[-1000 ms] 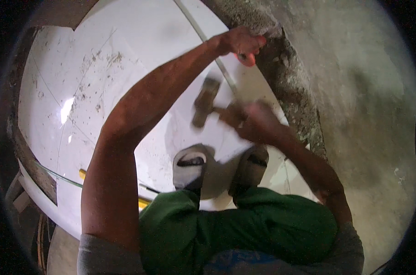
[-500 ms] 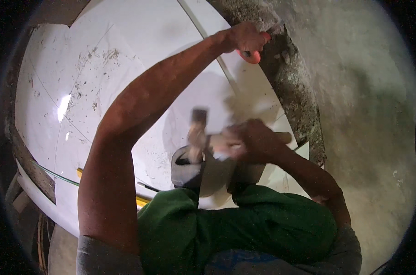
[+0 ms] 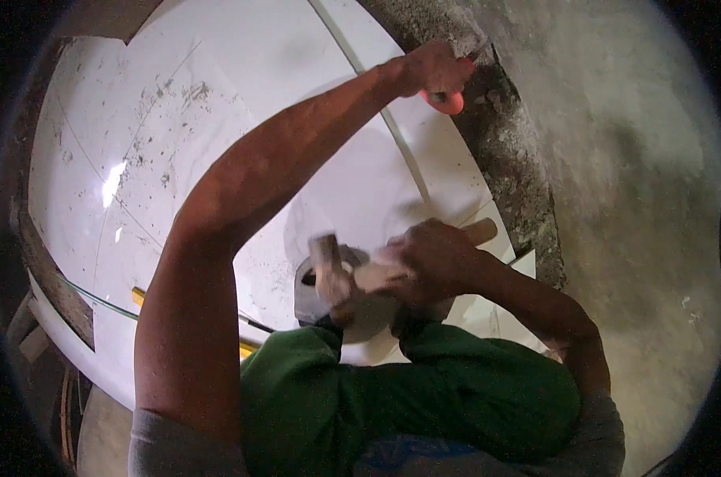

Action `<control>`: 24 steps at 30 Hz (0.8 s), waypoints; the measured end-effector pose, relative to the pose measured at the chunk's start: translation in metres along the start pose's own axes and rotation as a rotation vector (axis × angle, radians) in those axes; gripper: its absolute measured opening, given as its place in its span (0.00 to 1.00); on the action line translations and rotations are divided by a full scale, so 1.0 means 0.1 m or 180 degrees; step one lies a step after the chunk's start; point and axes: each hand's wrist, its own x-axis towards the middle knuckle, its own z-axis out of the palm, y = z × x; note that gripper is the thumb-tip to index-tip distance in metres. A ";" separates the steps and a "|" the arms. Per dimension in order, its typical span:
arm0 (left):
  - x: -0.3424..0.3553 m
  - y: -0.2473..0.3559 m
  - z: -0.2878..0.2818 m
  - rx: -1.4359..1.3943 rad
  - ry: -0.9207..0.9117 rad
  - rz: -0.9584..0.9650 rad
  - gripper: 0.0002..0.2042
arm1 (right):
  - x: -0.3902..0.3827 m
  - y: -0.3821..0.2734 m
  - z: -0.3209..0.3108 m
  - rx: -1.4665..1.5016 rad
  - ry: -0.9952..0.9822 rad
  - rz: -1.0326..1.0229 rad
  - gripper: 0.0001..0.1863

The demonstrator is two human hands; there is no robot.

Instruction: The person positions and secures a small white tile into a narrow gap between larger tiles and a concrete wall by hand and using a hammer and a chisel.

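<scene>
A chisel with a red hand guard point(image 3: 449, 103) is gripped in my left hand point(image 3: 436, 71), at the far edge of the white tiles point(image 3: 352, 159), where they meet rough grey mortar. My right hand point(image 3: 436, 258) is closed on the wooden handle of a hammer point(image 3: 332, 274), held low over my feet, its head blurred by motion and pointing left. A long narrow light strip point(image 3: 400, 149) lies across the tiles beside my left wrist. Below are my sandal point(image 3: 303, 298) and green-clad knees.
A band of broken mortar point(image 3: 515, 143) runs along the right of the tiles, beside a grey concrete surface point(image 3: 630, 199). At lower left are a yellow level point(image 3: 247, 350), a thin green hose point(image 3: 98, 300), a white curved edge point(image 3: 74, 350) and dark debris.
My right hand and the hammer have dropped from mid-tile down and back over my feet. My left hand with the chisel has shifted slightly to the right.
</scene>
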 end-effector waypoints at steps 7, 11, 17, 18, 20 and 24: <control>0.23 0.00 -0.10 0.0691 0.1005 0.0638 0.19 | -0.02 0.45 -0.48 0.0330 0.1431 0.1623 0.20; 0.16 -0.14 0.00 -0.0163 0.0215 0.0852 0.18 | -0.15 0.05 -0.21 0.0501 0.0453 0.0324 0.15; 0.22 0.16 -0.19 -0.1137 -0.0391 0.1330 0.11 | -0.26 0.52 -0.44 0.1247 0.1673 0.1119 0.17; 0.33 0.21 -0.18 -0.0848 -0.0450 0.1284 0.10 | -0.33 0.60 -0.49 0.0779 0.1743 0.1294 0.20; 0.24 0.16 0.14 0.0780 0.1026 0.1380 0.14 | -0.21 0.53 -0.44 0.0658 0.1480 0.1372 0.24; 0.19 -0.02 -0.16 -0.0011 -0.0192 0.1754 0.16 | -0.22 -0.03 -0.29 0.0263 -0.0023 0.0168 0.15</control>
